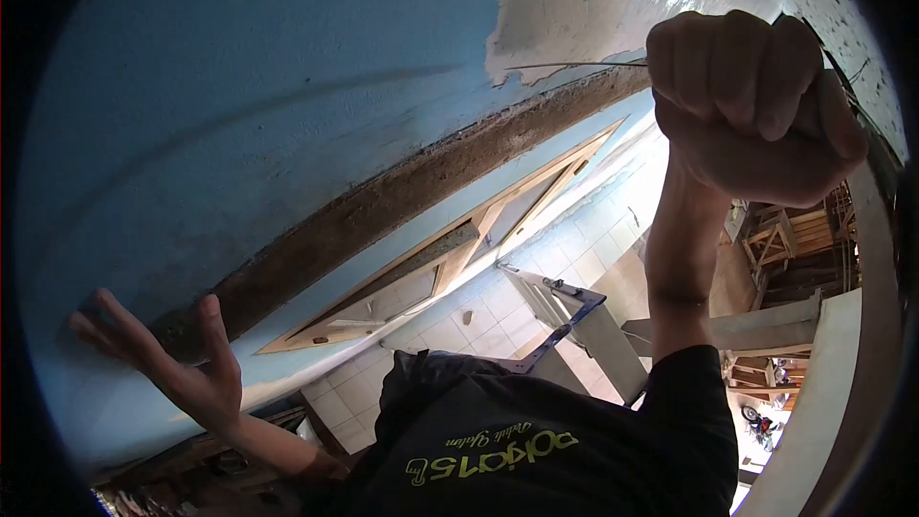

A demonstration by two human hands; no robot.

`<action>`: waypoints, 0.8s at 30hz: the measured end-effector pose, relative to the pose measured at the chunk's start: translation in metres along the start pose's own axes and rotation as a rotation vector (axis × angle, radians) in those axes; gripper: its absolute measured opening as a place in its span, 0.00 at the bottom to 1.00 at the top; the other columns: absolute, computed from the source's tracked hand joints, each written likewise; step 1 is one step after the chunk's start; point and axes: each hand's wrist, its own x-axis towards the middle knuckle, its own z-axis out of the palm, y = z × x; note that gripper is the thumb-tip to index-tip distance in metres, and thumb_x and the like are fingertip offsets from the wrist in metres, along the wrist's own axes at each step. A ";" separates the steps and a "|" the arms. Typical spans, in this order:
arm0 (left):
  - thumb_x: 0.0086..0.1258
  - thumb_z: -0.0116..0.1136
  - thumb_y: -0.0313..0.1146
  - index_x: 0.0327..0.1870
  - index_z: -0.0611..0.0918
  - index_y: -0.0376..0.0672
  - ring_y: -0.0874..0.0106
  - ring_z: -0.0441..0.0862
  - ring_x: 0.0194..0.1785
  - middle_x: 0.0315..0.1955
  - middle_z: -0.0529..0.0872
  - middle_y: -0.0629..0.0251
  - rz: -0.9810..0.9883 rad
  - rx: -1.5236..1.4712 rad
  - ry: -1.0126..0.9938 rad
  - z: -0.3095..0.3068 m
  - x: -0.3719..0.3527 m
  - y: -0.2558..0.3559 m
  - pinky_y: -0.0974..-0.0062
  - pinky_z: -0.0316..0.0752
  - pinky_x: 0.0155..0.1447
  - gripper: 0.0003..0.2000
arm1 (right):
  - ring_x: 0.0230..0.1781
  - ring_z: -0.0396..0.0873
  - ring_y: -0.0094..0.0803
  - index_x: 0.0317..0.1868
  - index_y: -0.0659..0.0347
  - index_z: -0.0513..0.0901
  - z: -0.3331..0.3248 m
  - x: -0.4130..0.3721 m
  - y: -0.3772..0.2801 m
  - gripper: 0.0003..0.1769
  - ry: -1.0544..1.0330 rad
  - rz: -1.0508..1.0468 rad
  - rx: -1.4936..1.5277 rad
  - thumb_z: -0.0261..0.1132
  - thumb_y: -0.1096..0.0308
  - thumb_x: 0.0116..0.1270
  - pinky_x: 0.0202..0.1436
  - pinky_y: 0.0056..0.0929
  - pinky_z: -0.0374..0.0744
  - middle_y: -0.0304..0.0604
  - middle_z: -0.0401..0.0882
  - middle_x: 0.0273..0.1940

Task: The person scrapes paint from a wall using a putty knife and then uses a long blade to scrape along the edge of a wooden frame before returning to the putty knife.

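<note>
My right hand (pixel 742 101) is raised at the upper right, closed in a fist against the wall. A thin-bladed scraper (pixel 579 64) sticks out leftward from it, its blade seen almost edge-on; the handle is hidden inside my fingers. The blade lies along the lower border of a whitish putty patch (pixel 593 5) on the blue wall (pixel 258 67). At the lower left, my left hand (pixel 182 364) has its fingers spread, fingertips close to the wall and the end of a brown ledge (pixel 383 201). Nothing is held in it.
Below the ledge is a wooden-framed window opening (pixel 450 249). A stepladder with a blue top (pixel 574 311) stands on the tiled floor (pixel 436 335) far below. Stacked timber (pixel 799 239) and a motorcycle (pixel 759 421) show at the right. A pale wall (pixel 852 29) meets the blue wall.
</note>
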 end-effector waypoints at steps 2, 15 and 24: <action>0.60 0.68 0.49 0.75 0.60 0.46 0.48 0.39 0.79 0.76 0.47 0.47 -0.006 0.002 -0.004 -0.002 0.000 0.001 0.37 0.43 0.75 0.43 | 0.18 0.59 0.25 0.27 0.54 0.68 0.012 -0.002 0.012 0.31 0.062 0.094 -0.009 0.46 0.34 0.71 0.23 0.27 0.60 0.33 0.63 0.22; 0.61 0.68 0.49 0.75 0.60 0.46 0.49 0.39 0.79 0.76 0.48 0.47 0.015 0.004 -0.002 -0.003 0.001 0.000 0.40 0.43 0.75 0.43 | 0.18 0.58 0.27 0.25 0.52 0.67 0.017 0.003 0.019 0.24 0.073 0.150 -0.024 0.48 0.44 0.71 0.22 0.27 0.58 0.32 0.61 0.20; 0.60 0.69 0.48 0.75 0.60 0.44 0.49 0.39 0.79 0.76 0.48 0.48 0.016 -0.015 -0.002 -0.002 0.000 0.000 0.39 0.42 0.76 0.43 | 0.19 0.58 0.26 0.29 0.55 0.68 0.018 0.009 0.007 0.21 0.005 0.177 -0.128 0.47 0.48 0.73 0.23 0.29 0.60 0.34 0.61 0.22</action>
